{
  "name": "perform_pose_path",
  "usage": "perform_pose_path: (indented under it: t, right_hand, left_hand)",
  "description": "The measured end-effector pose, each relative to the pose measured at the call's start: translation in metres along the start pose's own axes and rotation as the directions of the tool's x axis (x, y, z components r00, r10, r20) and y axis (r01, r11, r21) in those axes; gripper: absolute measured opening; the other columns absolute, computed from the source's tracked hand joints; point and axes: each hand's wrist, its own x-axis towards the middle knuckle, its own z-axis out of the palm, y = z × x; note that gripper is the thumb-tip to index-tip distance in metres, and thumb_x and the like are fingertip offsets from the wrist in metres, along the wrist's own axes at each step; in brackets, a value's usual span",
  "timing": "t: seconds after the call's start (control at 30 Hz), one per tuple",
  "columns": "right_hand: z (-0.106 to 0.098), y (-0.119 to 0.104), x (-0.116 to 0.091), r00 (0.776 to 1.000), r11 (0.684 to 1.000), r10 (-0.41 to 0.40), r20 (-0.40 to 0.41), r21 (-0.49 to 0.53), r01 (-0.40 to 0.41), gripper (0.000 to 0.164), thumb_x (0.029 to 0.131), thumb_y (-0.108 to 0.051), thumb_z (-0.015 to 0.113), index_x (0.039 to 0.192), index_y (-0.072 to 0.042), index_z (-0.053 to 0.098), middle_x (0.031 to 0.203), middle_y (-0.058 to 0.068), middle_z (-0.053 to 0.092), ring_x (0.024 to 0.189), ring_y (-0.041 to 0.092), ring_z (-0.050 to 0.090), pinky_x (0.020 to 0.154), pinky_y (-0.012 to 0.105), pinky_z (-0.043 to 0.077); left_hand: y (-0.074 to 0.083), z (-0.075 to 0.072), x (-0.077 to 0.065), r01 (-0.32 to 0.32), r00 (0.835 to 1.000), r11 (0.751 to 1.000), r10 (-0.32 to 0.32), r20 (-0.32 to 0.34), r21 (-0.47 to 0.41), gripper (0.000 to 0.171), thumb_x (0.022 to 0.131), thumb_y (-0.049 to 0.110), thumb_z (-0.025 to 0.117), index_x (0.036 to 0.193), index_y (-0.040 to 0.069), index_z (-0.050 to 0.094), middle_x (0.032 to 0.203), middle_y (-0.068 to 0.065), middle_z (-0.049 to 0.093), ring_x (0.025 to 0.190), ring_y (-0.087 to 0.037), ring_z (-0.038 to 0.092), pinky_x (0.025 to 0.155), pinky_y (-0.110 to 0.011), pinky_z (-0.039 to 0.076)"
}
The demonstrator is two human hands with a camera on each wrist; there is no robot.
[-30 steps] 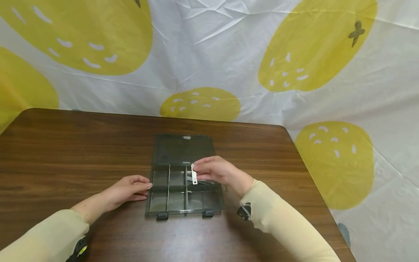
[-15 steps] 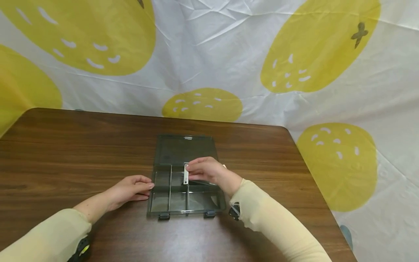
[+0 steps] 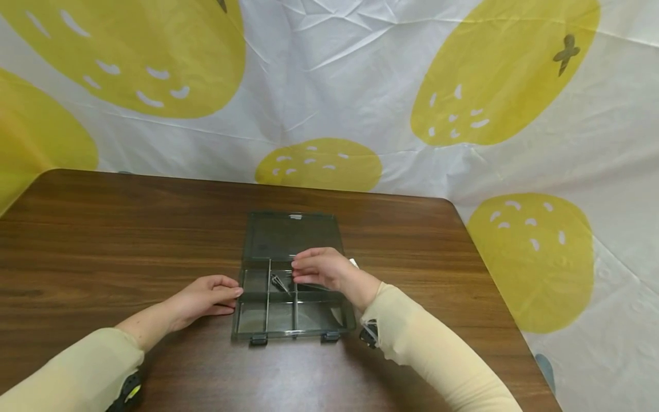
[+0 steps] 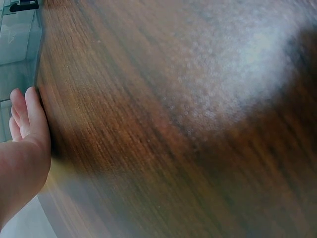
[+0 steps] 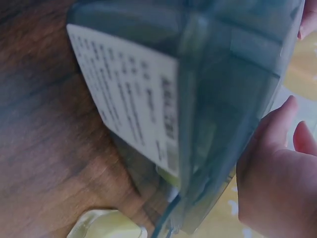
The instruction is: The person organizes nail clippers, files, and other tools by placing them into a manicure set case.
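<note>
A grey translucent compartment box (image 3: 280,335) lies on the table, its lid (image 3: 290,234) folded back. Nail clippers (image 3: 280,283) lie slanted in its far middle compartment. Above the box, just right of the clippers, my right hand (image 3: 324,270) hovers with fingers extended and slightly bent, nothing between them. In the right wrist view, the thumb and a finger of that hand (image 5: 280,173) are apart beside the box wall. My left hand (image 3: 203,300) rests at the left side of the box, fingertips right at its edge; the left wrist view shows that hand (image 4: 29,134) with fingers straight.
The box's side carries a white printed label (image 5: 129,94). Beside the box on the right, a pale yellow item (image 5: 106,225) lies on the wooden table (image 3: 154,229). Two latches (image 3: 258,340) stick out at the box's front. A lemon-print curtain (image 3: 329,103) hangs behind.
My right hand has moved left with the nail clippers, then let go of them. They now lie in the far middle compartment. The left hand has stayed at the box's side.
</note>
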Motion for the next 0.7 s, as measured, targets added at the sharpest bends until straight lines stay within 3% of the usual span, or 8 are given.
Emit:
perform_pose_path:
  t: [0.2, 0.43, 0.7]
  right_hand:
    - [-0.014, -0.005, -0.006, 1.0, 0.998, 0.01, 0.023, -0.058, -0.009, 0.024, 0.091, 0.001, 0.052, 0.114, 0.008, 0.054, 0.078, 0.003, 0.063, 0.068, 0.012, 0.062, 0.068, 0.024, 0.057]
    - [-0.047, -0.015, -0.024, 0.999, 0.986, 0.002, 0.054, -0.168, 0.007, 0.043, 0.096, -0.01, 0.048, 0.134, 0.008, 0.041, 0.098, 0.005, 0.063, 0.077, 0.008, 0.063, 0.07, 0.02, 0.055]
    - [-0.086, -0.018, -0.037, 0.999, 0.992, -0.025, 0.042, -0.119, 0.03, 0.044, 0.096, -0.009, 0.044, 0.135, 0.01, 0.034, 0.086, -0.004, 0.061, 0.073, 0.004, 0.062, 0.066, 0.017, 0.054]
  left_hand:
    - [0.0, 0.0, 0.0, 0.001, 1.0, 1.0, -0.001, -0.003, -0.002, 0.046, 0.094, 0.017, 0.053, 0.123, -0.015, 0.038, 0.098, -0.004, 0.06, 0.086, -0.01, 0.058, 0.084, -0.028, 0.055]
    - [0.001, 0.0, -0.001, 0.006, 1.0, 1.0, -0.006, -0.004, 0.011, 0.047, 0.095, 0.018, 0.053, 0.125, -0.015, 0.037, 0.101, -0.006, 0.06, 0.088, -0.011, 0.059, 0.084, -0.029, 0.055]
    - [0.001, 0.0, -0.001, 0.013, 1.0, 1.0, -0.013, -0.001, 0.014, 0.048, 0.095, 0.019, 0.053, 0.126, -0.015, 0.036, 0.102, -0.007, 0.06, 0.089, -0.011, 0.059, 0.085, -0.029, 0.055]
